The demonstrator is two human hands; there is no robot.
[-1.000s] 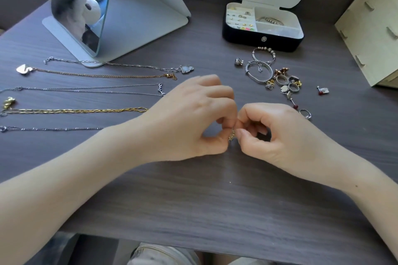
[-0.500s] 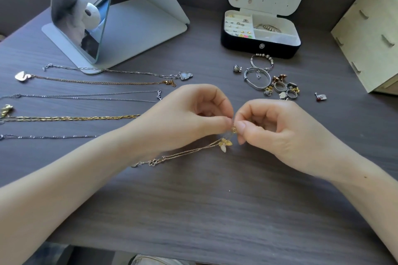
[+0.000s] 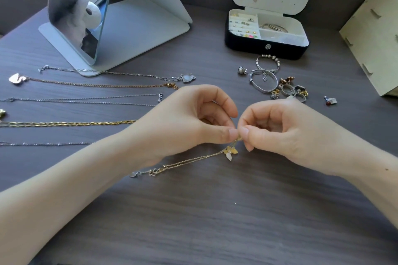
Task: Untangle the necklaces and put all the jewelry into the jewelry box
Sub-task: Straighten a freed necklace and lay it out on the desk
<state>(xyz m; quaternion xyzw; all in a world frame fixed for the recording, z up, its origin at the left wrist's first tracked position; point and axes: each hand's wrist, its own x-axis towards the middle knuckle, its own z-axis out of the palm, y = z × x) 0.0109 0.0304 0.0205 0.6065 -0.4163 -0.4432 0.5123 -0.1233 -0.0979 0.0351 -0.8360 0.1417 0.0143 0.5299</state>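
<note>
My left hand (image 3: 189, 120) and my right hand (image 3: 286, 131) meet at mid-table, both pinching one end of a thin gold necklace (image 3: 189, 162) with a gold and white leaf pendant (image 3: 230, 152). Its chain trails down-left across the table to the clasp under my left wrist. Several other necklaces (image 3: 97, 85) lie stretched out in rows on the left. The black jewelry box (image 3: 267, 46) stands open at the back right, with rings and a bracelet inside. A heap of rings, bangles and earrings (image 3: 280, 86) lies in front of it.
A folding mirror (image 3: 86, 17) on a white stand sits at the back left. A pale wooden box (image 3: 374, 34) is at the right edge. One small red-tipped earring (image 3: 330, 101) lies alone to the right of the heap. The dark wooden table (image 3: 215, 221) stretches toward me.
The hands have lifted slightly and spread the gold necklace out; its chain and pendant, earlier bunched between the fingers, now trail down-left on the table.
</note>
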